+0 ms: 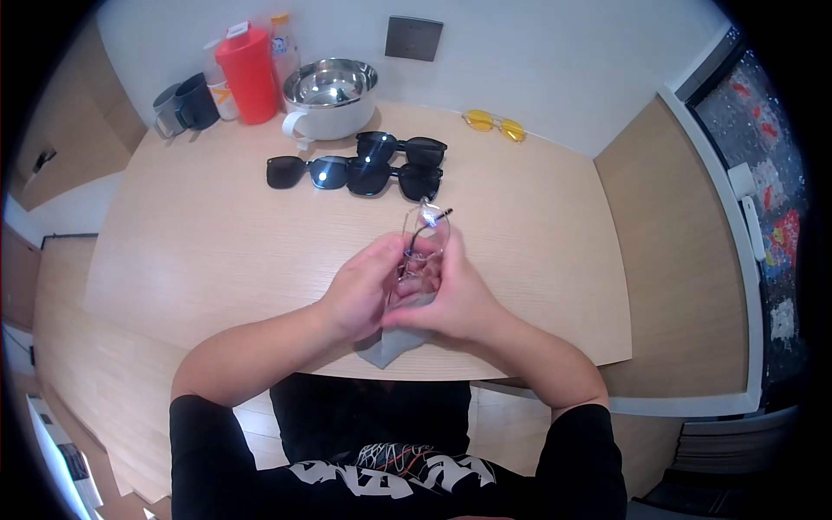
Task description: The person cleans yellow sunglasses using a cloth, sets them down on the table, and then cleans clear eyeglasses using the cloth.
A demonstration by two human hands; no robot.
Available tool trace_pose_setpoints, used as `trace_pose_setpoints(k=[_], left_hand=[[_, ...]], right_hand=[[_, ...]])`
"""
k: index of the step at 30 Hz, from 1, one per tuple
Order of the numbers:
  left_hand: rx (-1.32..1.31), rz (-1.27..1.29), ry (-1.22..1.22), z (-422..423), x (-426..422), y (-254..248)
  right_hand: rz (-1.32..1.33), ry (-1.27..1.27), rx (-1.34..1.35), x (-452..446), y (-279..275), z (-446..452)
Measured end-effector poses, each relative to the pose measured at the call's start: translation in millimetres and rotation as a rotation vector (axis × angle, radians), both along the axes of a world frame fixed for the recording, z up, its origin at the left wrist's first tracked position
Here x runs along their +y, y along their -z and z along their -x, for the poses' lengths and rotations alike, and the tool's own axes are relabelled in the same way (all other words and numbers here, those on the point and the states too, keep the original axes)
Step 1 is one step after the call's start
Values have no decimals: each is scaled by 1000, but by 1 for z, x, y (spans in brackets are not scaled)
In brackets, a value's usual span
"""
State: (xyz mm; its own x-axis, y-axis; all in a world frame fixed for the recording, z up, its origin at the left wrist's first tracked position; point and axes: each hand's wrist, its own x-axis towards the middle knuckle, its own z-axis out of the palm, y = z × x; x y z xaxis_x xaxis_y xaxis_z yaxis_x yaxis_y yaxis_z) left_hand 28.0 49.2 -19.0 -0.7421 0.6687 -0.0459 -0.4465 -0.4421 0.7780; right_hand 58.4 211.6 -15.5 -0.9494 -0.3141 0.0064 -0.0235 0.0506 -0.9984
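A pair of thin-framed eyeglasses point(427, 254) with clear lenses is held up between my hands, one lens pointing away from me. My left hand point(362, 284) grips it from the left with fingers curled. From the other side, my right hand point(465, 290) closes around it, its thumb low over a grey cloth point(392, 347). The cloth lies partly under both hands near the table's front edge; how much of it is gripped is hidden. Just beyond the eyeglasses, dark sunglasses point(394, 179) lie on the table.
More dark sunglasses point(307, 172) lie beside and behind these. Yellow-lensed glasses point(494, 125) rest near the wall. A steel-lined white bowl point(329, 113) with a handle, a red tumbler point(249, 74), a dark mug point(197, 102) and bottles stand at the back left. A wooden panel point(685, 234) borders the right side.
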Motion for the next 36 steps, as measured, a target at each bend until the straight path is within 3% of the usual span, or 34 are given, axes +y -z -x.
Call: trace_pose_setpoints(k=[3,7,10,13,15,19,22,26,32,34,36], left_hand=[[-38,-236,130,9,-6,9],[46,136,-66,-6,1,-8],[39,51,-24,1,-2,5],[32,-82,25,7,-5,10],[22,-36,-32,2,-2,1],[-24,-106,18,7,-4,11],[-6,-265,94,12,-7,17],[-96,-74,-21,0,-6,-5],[-28,-134,7,6,-8,11],[-56,-207,55,11,-11,12],[-94,-95,-27,5,-7,0]], right_hand=[[18,49,107,-3,17,6],[81,218,109,9,17,18],[-73,49,123,1,8,8],[-28,118,174,-3,17,6],[13,200,196,1,22,14],[78,38,39,1,8,7],[109,-8,100,3,12,8],[-49,180,168,11,18,15],[164,-9,99,-1,21,10],[90,22,69,2,16,9],[-57,83,68,11,13,12]])
